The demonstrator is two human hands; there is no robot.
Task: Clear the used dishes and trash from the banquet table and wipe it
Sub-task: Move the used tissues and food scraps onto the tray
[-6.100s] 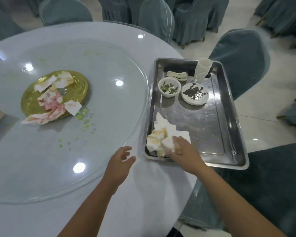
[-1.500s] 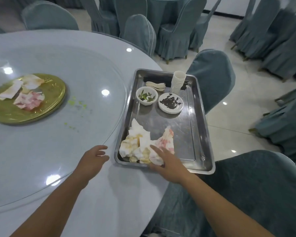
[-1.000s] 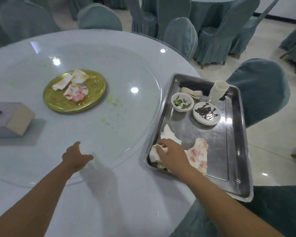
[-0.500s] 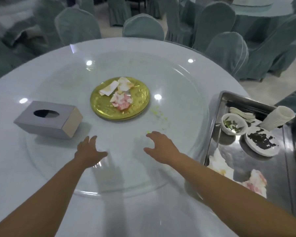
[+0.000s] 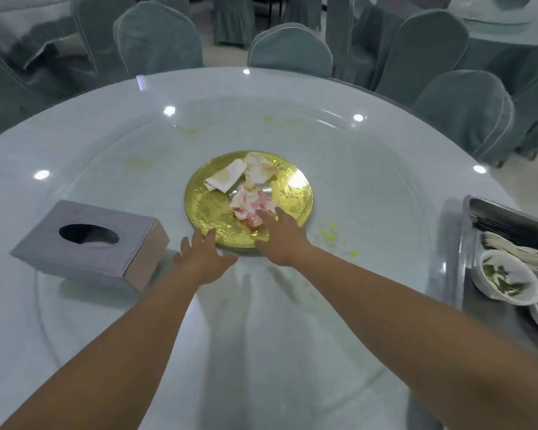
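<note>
- We have reached further in than half a second ago: both hands were short of the gold plate (image 5: pixel 249 198) on the glass turntable (image 5: pixel 370 187), and the metal tray (image 5: pixel 466 243) has slid toward the right edge.
- The tissue box (image 5: pixel 90 243) sits left of our left hand (image 5: pixel 204 257), which is spread open, fingertips at the plate's near rim.
- Our right hand (image 5: pixel 283 237) is open over the plate's near edge, fingertips touching the pink-stained napkin (image 5: pixel 250 204), holding nothing.

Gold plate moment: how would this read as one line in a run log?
step: clearing napkins | right hand: open, reaching pink-stained napkin on gold plate | left hand: open at plate rim
</note>
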